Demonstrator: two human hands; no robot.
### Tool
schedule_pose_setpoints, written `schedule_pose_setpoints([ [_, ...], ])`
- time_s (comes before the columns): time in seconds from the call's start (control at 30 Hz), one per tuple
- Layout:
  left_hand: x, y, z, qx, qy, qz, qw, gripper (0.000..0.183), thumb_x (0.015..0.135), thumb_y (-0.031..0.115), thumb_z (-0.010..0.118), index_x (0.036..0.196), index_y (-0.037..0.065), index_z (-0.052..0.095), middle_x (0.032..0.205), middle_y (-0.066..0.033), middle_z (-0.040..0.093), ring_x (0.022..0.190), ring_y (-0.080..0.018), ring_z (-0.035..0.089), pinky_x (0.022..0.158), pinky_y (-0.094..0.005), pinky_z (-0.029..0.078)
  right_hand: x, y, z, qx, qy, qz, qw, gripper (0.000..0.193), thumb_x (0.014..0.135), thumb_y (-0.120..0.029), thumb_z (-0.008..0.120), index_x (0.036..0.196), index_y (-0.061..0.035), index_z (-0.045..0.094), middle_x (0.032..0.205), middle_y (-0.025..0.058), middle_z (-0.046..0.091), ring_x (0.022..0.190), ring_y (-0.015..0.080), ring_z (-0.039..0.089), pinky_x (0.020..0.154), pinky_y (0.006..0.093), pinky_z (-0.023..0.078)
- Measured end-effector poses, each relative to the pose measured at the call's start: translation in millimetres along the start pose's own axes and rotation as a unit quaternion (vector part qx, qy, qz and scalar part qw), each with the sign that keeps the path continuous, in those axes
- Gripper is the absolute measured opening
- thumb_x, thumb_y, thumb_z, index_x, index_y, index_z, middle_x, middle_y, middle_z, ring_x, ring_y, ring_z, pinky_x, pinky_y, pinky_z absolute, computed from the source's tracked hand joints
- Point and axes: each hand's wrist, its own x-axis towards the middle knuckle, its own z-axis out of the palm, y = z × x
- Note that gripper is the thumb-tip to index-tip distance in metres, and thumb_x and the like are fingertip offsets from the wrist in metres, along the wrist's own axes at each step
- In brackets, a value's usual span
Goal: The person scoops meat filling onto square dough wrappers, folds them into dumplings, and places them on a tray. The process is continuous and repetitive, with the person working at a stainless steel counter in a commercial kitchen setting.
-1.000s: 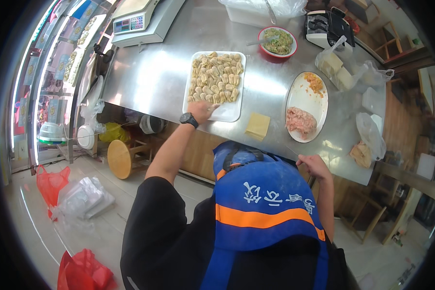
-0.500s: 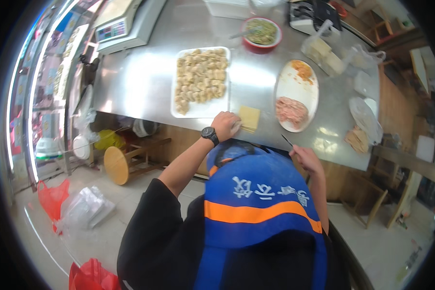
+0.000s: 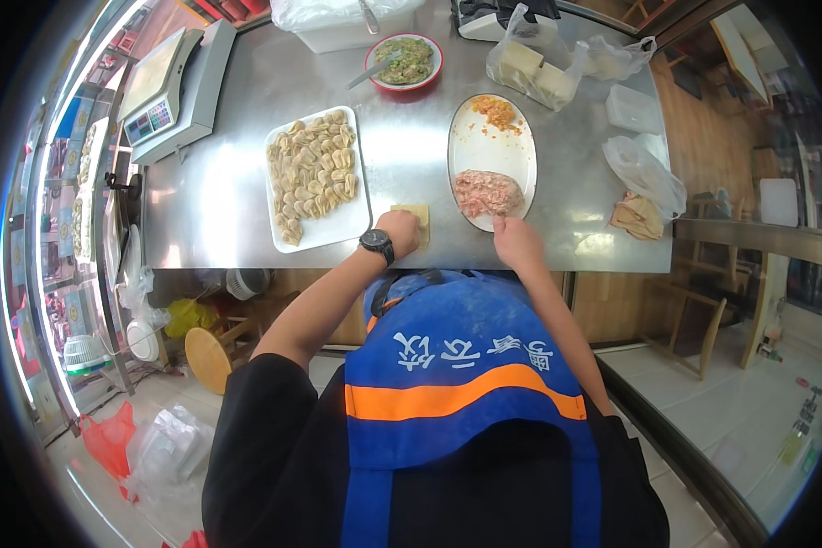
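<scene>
My left hand (image 3: 404, 230), a watch on its wrist, is closed with curled fingers against a stack of square yellow dough wrappers (image 3: 418, 212); what it holds is hidden. My right hand (image 3: 515, 241) is closed at the near rim of an oval white plate (image 3: 468, 121). It grips a thin utensil, now mostly hidden, whose dark narrow end showed a moment earlier. Beside its fingertips on the plate lies a mound of pink minced meat (image 3: 486, 193). An orange chopped mixture (image 3: 497, 113) sits at the plate's far end. To the left, a white tray (image 3: 342, 225) carries rows of folded dumplings (image 3: 315, 169).
A red-rimmed bowl of green filling (image 3: 409, 62) with a spoon stands behind. A scale (image 3: 160, 96) is at the far left, a white tub (image 3: 342, 35) at the back. Bagged pale blocks (image 3: 537, 75), a clear container (image 3: 632, 110) and a brown cloth (image 3: 637, 216) lie rightward.
My right hand has moved forward from the table's edge to the plate, beside the meat. My left hand stays by the wrappers. The whole view has shifted, so the table things appear further left.
</scene>
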Motion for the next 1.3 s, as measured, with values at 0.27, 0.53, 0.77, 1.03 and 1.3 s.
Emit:
schedule_pose_setpoints([
  [0.27, -12, -27, 19, -0.452, 0.216, -0.071, 0.863, 0.018, 0.079, 0.016, 0.053, 0.074, 0.0, 0.061, 0.062, -0.0066, 0.06, 0.054, -0.0154, 0.057, 0.057, -0.0318, 0.048, -17, 5, -5, -0.004, -0.034, 0.074, 0.997, 0.048, 0.096, -0.037, 0.037, 0.088, 0.0007, 0.066, 0.09, 0.0248, 0.064, 0.087, 0.0438, 0.059, 0.079, 0.0498, 0.047],
  [0.53, -14, -3, 7, -0.935, 0.121, -0.057, 0.33, 0.042, 0.081, 0.02, 0.041, 0.116, -0.003, 0.05, 0.114, -0.0192, 0.058, 0.101, -0.0349, 0.059, 0.094, -0.0453, 0.045, 3, 3, -26, 0.056, -0.05, 0.007, 0.997, 0.043, 0.094, -0.032, 0.038, 0.09, 0.001, 0.066, 0.092, 0.0257, 0.063, 0.087, 0.0444, 0.059, 0.08, 0.0499, 0.047],
  [0.77, -5, 12, -11, -0.903, 0.108, -0.027, 0.414, 0.048, 0.094, 0.03, 0.051, 0.128, -0.002, 0.044, 0.117, -0.0163, 0.058, 0.102, -0.0301, 0.061, 0.084, -0.0406, 0.051, 27, -50, -25, -0.163, -0.037, -0.021, 0.986, 0.035, 0.091, -0.022, 0.041, 0.092, -0.0016, 0.069, 0.093, 0.0198, 0.067, 0.088, 0.0355, 0.065, 0.078, 0.0458, 0.051],
  [1.03, 33, 22, 7, -0.746, 0.174, -0.205, 0.609, 0.024, 0.089, 0.017, 0.057, 0.101, -0.002, 0.066, 0.084, -0.0093, 0.068, 0.073, -0.0163, 0.063, 0.061, -0.0307, 0.05, 45, -76, -11, -0.168, -0.013, -0.017, 0.986, 0.028, 0.079, -0.028, 0.061, 0.095, -0.0053, 0.069, 0.095, 0.0158, 0.068, 0.092, 0.0302, 0.065, 0.078, 0.0397, 0.051],
  [1.3, 90, 23, 46, -0.587, 0.203, -0.25, 0.743, 0.028, 0.081, 0.016, 0.056, 0.1, 0.0, 0.069, 0.083, -0.0219, 0.068, 0.08, -0.0316, 0.068, 0.071, -0.0378, 0.05, 49, -81, 17, -0.203, 0.002, -0.025, 0.979, 0.025, 0.082, -0.022, 0.056, 0.091, -0.0028, 0.07, 0.095, 0.0189, 0.068, 0.091, 0.033, 0.065, 0.082, 0.0419, 0.05],
])
